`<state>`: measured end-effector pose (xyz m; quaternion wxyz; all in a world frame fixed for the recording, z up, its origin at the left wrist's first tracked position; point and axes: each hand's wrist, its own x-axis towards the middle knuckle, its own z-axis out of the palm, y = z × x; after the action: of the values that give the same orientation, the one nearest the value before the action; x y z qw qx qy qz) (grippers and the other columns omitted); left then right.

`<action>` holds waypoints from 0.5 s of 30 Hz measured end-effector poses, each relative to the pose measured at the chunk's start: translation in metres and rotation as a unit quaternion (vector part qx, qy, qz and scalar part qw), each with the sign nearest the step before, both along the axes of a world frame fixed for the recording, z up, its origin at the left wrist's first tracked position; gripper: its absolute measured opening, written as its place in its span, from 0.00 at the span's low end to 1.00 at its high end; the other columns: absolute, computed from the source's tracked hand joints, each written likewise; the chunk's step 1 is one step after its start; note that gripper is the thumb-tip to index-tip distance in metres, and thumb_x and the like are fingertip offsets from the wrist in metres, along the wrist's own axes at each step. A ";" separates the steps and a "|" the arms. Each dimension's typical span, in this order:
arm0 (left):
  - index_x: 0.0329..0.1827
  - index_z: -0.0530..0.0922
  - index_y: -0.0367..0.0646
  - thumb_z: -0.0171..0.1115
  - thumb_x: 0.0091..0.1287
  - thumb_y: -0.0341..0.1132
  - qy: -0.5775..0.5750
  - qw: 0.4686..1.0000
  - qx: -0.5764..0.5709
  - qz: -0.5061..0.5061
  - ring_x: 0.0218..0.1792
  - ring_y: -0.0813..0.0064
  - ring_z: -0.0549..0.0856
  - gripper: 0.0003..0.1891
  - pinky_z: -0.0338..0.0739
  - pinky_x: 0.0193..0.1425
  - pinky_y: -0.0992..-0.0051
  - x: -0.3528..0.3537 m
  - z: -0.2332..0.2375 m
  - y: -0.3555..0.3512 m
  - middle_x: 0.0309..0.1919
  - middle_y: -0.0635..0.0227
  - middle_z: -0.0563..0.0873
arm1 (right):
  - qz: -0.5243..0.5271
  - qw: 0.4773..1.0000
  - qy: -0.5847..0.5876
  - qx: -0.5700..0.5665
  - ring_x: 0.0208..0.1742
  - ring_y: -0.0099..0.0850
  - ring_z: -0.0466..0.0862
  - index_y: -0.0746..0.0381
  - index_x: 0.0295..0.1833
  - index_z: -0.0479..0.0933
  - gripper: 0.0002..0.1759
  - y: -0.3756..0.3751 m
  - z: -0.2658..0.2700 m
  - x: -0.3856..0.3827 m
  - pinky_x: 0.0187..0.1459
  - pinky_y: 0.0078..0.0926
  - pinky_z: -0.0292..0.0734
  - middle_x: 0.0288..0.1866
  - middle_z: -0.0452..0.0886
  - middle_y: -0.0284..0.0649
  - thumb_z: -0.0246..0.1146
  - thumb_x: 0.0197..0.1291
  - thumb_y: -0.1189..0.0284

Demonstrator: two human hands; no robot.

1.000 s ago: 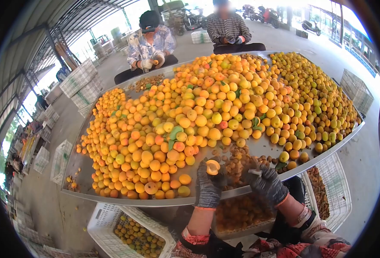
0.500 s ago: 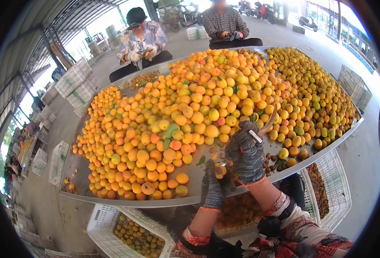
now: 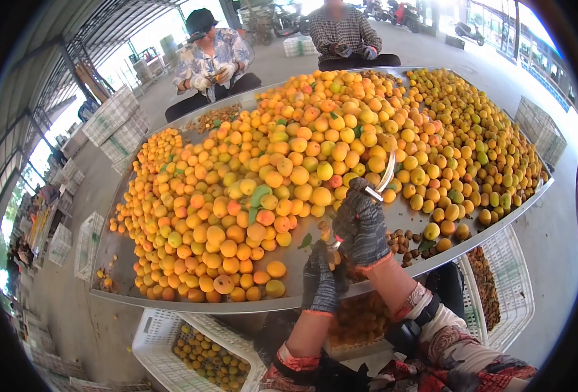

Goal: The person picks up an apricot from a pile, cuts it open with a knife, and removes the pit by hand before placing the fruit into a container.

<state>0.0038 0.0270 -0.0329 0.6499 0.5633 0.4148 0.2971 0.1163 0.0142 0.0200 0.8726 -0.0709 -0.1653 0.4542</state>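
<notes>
My right hand (image 3: 362, 225), in a grey knit glove, is closed around a knife with a curved blade (image 3: 387, 172) that points up and away over the fruit. My left hand (image 3: 319, 279), gloved alike, is just beside it, its fingers closed on an apricot (image 3: 332, 257) that is mostly hidden. The hands almost meet above the near edge of the metal table (image 3: 290, 274). Beyond them is a large heap of orange-yellow apricots (image 3: 289, 170). Brown pits (image 3: 400, 243) lie to the right of my right hand.
Below the table edge stand white crates, one with yellowish fruit (image 3: 210, 359), another with brown pieces (image 3: 483, 287). Smaller, greener fruit (image 3: 478, 137) covers the table's right side. Two people (image 3: 214, 62) sit across the table, wearing gloves. Stacked crates (image 3: 119, 124) stand at left.
My right hand has shifted slightly left and up, and the blade now stands more upright. My left hand has moved little. The person at the back right has spread their hands apart.
</notes>
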 end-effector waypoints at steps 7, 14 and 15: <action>0.50 0.72 0.43 0.53 0.66 0.49 -0.225 0.903 -0.352 0.105 0.28 0.74 0.81 0.19 0.78 0.23 0.76 0.007 -0.002 0.008 0.35 0.65 0.80 | -0.008 0.988 0.054 -0.144 0.14 0.17 0.63 0.51 0.48 0.71 0.12 0.009 0.001 -0.002 0.14 0.16 0.59 0.20 0.67 0.25 0.59 0.58 0.70; 0.46 0.74 0.45 0.59 0.60 0.53 -0.174 0.907 -0.362 0.124 0.22 0.74 0.79 0.22 0.77 0.20 0.76 0.013 0.004 0.014 0.30 0.67 0.78 | 0.133 0.982 0.119 -0.063 0.15 0.22 0.66 0.53 0.40 0.73 0.06 0.013 -0.017 0.009 0.15 0.19 0.61 0.20 0.70 0.27 0.60 0.58 0.66; 0.45 0.74 0.45 0.60 0.59 0.54 -0.189 0.895 -0.387 0.118 0.22 0.73 0.79 0.22 0.78 0.20 0.75 0.013 0.005 0.015 0.30 0.67 0.78 | 0.104 0.982 0.132 -0.090 0.14 0.21 0.65 0.52 0.39 0.73 0.05 0.015 -0.017 0.008 0.14 0.19 0.60 0.19 0.70 0.27 0.60 0.58 0.66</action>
<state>0.0170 0.0416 -0.0275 0.8428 0.1481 0.4296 0.2885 0.1241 0.0290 0.0031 0.8249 -0.0715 -0.0135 0.5605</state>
